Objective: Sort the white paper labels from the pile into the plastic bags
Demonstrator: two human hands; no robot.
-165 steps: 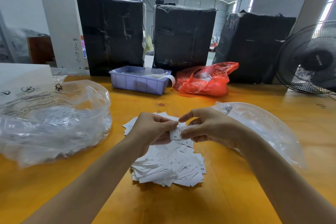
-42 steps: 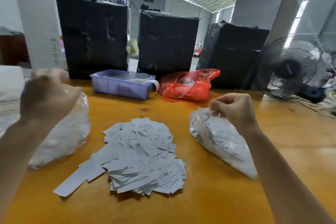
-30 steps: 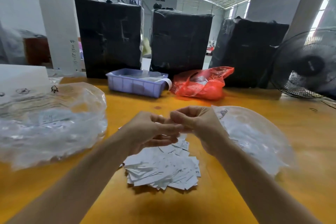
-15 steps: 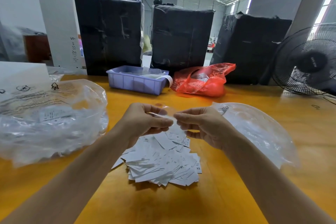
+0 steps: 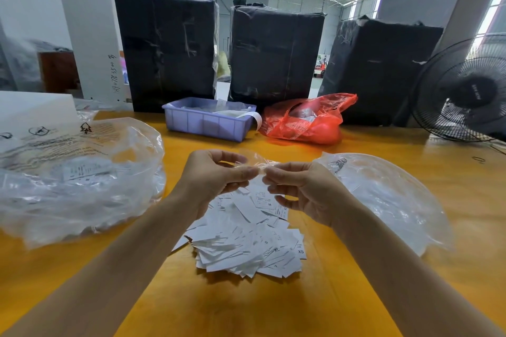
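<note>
Both hands' fingers (image 5: 246,172) pinch clear film (image 5: 256,159)

Matt paper labels (image 5: 246,241), glossy clear plastic bag (image 5: 388,200), glossy yellow table (image 5: 273,309).

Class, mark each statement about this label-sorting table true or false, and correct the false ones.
1. The label pile lies between two clear bags. True.
2. Both hands rest flat on the table. False: the left hand and right hand are raised above the pile, pinching a thin clear piece between them.
3. The red bag sits right of the blue tray. True.
4. The fan stands on the left. False: the fan is at the right.
</note>
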